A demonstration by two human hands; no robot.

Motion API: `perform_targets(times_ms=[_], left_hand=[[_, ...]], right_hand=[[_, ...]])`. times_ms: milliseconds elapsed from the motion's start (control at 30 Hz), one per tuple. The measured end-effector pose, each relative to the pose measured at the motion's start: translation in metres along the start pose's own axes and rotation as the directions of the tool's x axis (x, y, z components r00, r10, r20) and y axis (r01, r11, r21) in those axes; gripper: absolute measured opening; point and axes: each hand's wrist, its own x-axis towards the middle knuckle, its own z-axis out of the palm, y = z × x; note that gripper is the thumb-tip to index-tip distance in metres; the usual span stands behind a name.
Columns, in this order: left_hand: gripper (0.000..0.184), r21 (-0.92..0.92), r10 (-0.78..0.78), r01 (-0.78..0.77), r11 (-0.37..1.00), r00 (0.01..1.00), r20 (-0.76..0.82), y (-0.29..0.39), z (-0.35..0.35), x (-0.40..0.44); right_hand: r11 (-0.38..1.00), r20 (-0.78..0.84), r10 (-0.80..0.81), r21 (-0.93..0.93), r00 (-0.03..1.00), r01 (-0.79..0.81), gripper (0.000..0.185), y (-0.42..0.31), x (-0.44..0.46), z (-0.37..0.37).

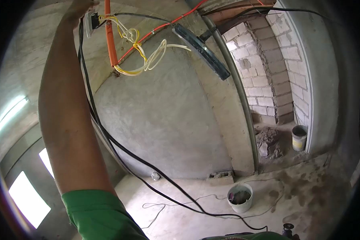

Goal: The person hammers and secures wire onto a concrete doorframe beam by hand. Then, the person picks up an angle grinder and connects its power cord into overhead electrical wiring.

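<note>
My left arm, in a green sleeve, reaches straight up on the left of the view. My left hand (83, 5) is at the upper edge, partly cut off, and its fingers are not clear. Right below it is a pale, flat box-like fitting (88, 25) with a dark inner part; I cannot tell whether the hand grips it. Beside this runs an orange conduit (110, 38), with loose white and yellow wires (148, 62) looping from its lower end. Black cables (104, 130) hang down along my forearm. My right hand is out of view.
A long dark bar (202, 52) juts out near the doorway edge. A white bucket (247, 204) with contents stands on the floor, near a hollow block (221, 178). Beyond the doorway are a rubble heap (269, 144) and another bucket (299, 139). Cords cross the floor.
</note>
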Motion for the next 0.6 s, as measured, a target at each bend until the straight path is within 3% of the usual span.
perform_targets(times_ms=[200,233,333,367,467,533,600], left_hand=[[0.023,0.256,0.012,-0.085,0.963,0.961,0.275,0.054,0.022,0.004],[0.023,0.258,0.010,-0.086,0.962,0.959,0.282,0.075,0.026,-0.001],[0.020,0.538,-0.042,-0.086,0.839,0.974,0.221,0.161,0.044,-0.021],[0.015,0.541,-0.011,-0.181,0.822,0.943,0.332,0.158,0.042,-0.003],[0.013,0.588,-0.012,-0.218,0.779,0.932,0.362,0.126,0.041,0.023],[0.012,0.708,0.054,-0.371,0.600,0.903,0.427,0.077,0.033,0.042],[0.012,0.790,0.207,-0.611,0.055,0.781,0.590,0.012,0.014,0.065]], right_hand=[[0.999,0.013,0.016,0.030,1.000,-0.016,0.033,0.013,0.007,0.000],[0.999,0.019,0.020,0.032,1.000,-0.020,0.033,0.015,0.008,0.000],[0.999,0.038,0.034,0.037,0.999,-0.035,0.034,0.022,0.015,-0.004],[0.998,0.046,0.038,0.040,0.998,-0.040,0.034,0.025,0.017,-0.006],[0.997,0.068,0.051,0.051,0.996,-0.055,0.035,0.034,0.025,-0.006],[0.996,0.082,0.065,0.051,0.995,-0.069,0.036,0.044,0.030,-0.009],[0.996,0.092,0.070,0.055,0.993,-0.075,0.036,0.049,0.037,-0.013]])
